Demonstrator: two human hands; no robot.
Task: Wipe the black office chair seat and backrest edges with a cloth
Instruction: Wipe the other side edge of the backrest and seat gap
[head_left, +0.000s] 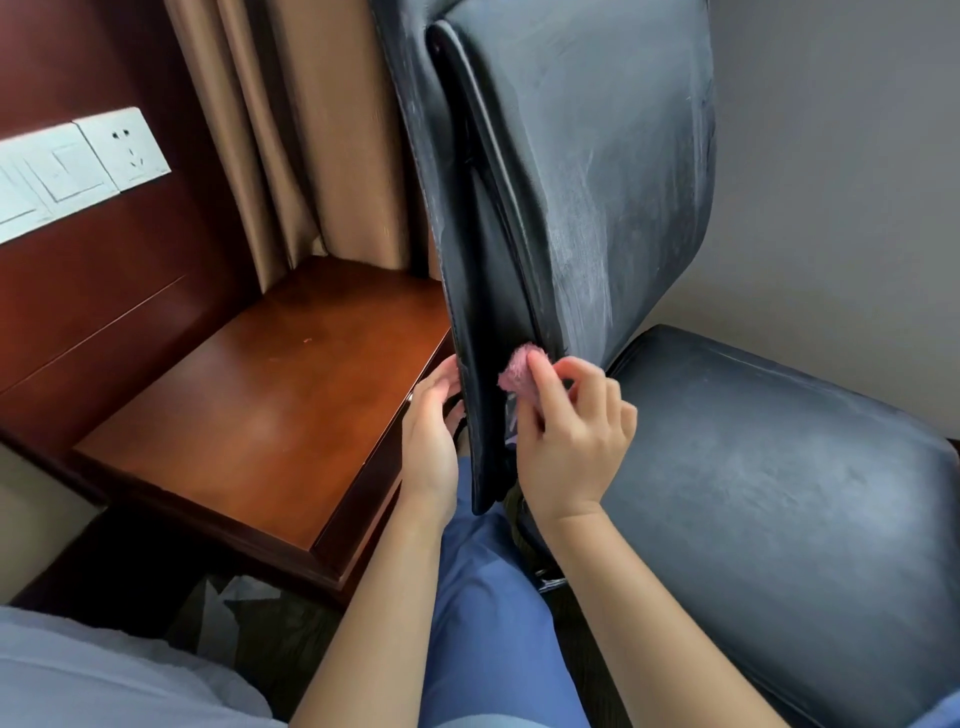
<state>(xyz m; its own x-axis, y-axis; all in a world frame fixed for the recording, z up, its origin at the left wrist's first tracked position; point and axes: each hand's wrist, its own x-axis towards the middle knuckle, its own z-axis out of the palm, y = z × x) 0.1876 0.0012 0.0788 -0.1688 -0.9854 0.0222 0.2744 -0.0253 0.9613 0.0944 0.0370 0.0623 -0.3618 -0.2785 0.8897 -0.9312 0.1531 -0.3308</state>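
The black office chair fills the right half of the view: its tall backrest (587, 171) is seen edge-on and its seat (769, 499) lies to the lower right, both dulled by a greyish film. My right hand (571, 441) pinches a small pink cloth (519, 375) against the groove low on the backrest's side edge. On the other side of that edge, my left hand (431, 436) holds the backrest's rear panel, with its fingertips hidden behind the panel.
A reddish-brown wooden bedside table (270, 415) stands just left of the chair. Behind it are a wood wall panel with white switches and a socket (124, 148), and tan curtains (311, 130). A grey wall lies to the right. My blue trouser leg (483, 597) is below.
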